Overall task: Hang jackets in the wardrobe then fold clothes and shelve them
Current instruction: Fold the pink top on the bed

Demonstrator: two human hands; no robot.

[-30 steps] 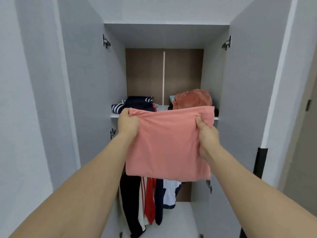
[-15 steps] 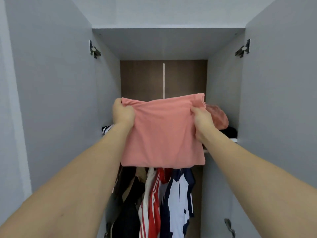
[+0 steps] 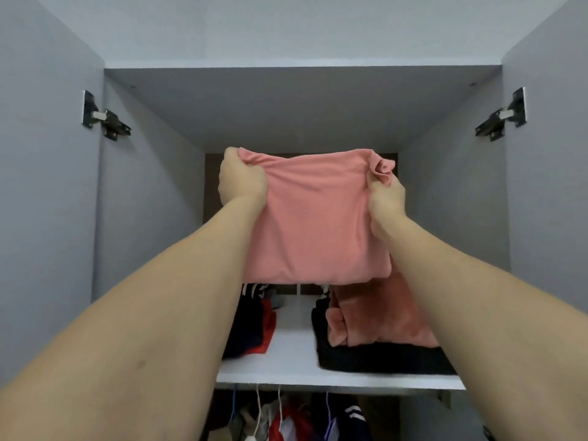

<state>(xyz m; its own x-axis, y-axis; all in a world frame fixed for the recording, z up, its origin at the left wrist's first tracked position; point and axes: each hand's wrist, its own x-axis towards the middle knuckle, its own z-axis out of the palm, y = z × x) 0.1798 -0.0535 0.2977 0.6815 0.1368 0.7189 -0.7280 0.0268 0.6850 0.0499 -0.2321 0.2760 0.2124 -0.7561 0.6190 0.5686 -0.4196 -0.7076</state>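
My left hand [image 3: 243, 181]: fingers curled tight, gripping the upper left corner of the folded pink garment [image 3: 318, 224].
My right hand [image 3: 386, 198]: thumb and fingers pinching the bunched upper right corner.
Folded pink garment: mid-frame, held up over the white shelf [image 3: 292, 354].
Shelf, right: fuzzy pink piece [image 3: 381, 316] lying on a black stack [image 3: 381, 358].
Shelf, left: dark and red pile [image 3: 254, 326].
Bottom of frame: hanging clothes [image 3: 286, 421] beneath the shelf.

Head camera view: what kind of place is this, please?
Most likely a home bedroom or closet area, right in front of an open grey wardrobe. Folded clothes lie on its white shelf, garments on hangers show below, and both hands hold up a folded pink cloth.
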